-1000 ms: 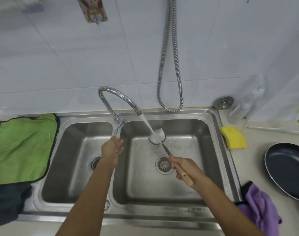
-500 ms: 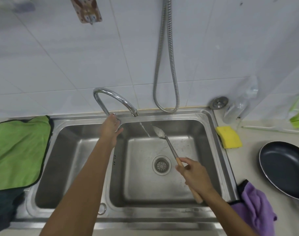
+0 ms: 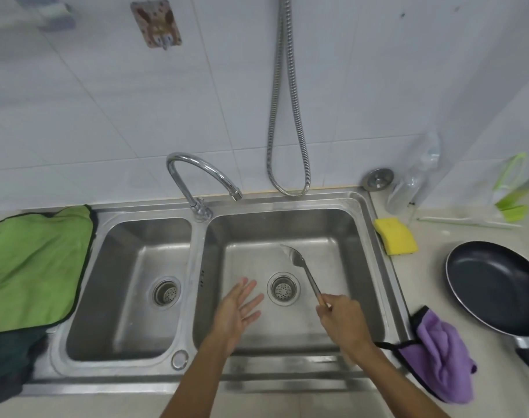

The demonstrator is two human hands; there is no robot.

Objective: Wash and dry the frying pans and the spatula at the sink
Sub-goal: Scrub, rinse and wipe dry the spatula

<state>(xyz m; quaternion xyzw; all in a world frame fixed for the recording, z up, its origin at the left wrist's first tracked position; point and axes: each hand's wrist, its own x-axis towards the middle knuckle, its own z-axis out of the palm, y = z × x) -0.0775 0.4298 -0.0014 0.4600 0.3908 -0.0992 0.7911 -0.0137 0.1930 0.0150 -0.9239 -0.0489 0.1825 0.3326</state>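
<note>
My right hand (image 3: 343, 322) grips the handle of a metal spatula (image 3: 301, 265), whose blade points up and left over the right basin of the steel double sink (image 3: 374, 251). Fingers spread, my left hand (image 3: 237, 309) hovers over the same basin, left of the drain (image 3: 283, 288), holding nothing. The faucet (image 3: 203, 176) arches over the divider with no water running. One black frying pan (image 3: 498, 285) lies on the counter to the right. A purple cloth (image 3: 438, 354) hangs at the sink's right front corner.
A yellow sponge (image 3: 396, 236) lies beside the sink's right rim, near a clear bottle (image 3: 414, 182) and a sink stopper (image 3: 378, 178). A green towel (image 3: 31, 263) covers the counter on the left. A metal hose (image 3: 283, 116) hangs on the tiled wall.
The water has stopped. My left hand left the faucet lever and came down over the right basin with fingers spread. The spatula stayed in my right hand, lowered slightly.
</note>
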